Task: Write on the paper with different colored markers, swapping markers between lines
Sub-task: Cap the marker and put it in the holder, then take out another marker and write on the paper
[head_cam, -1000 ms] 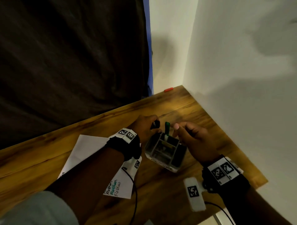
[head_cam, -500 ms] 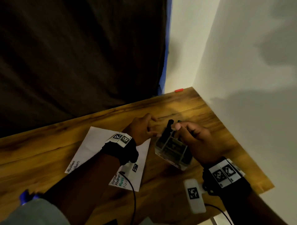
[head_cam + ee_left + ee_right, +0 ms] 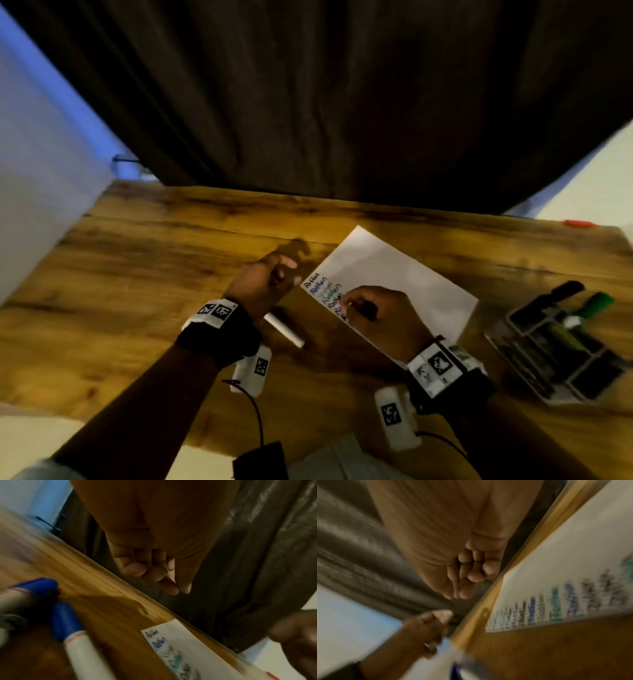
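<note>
The white paper (image 3: 404, 274) lies on the wooden table with several lines of coloured writing along its left edge (image 3: 159, 643). My right hand (image 3: 363, 308) rests on the paper at the lowest line and grips a black marker (image 3: 369, 311). The right wrist view shows its fingers (image 3: 471, 577) curled tight, with the marker hidden. My left hand (image 3: 274, 277) sits on the table just left of the paper. Its fingers (image 3: 154, 574) are curled in and I see nothing in them.
A white-barrelled marker (image 3: 284, 330) lies by my left wrist; the left wrist view shows two blue-capped markers (image 3: 65, 620) there. The clear organizer (image 3: 548, 377) stands right of the paper, holding a green marker (image 3: 596, 303) and a black one (image 3: 565, 289). A dark curtain (image 3: 342, 102) hangs behind.
Both hands have left the organizer and come left to the paper. My right hand now holds a black marker on the sheet. The head view has swung left.
</note>
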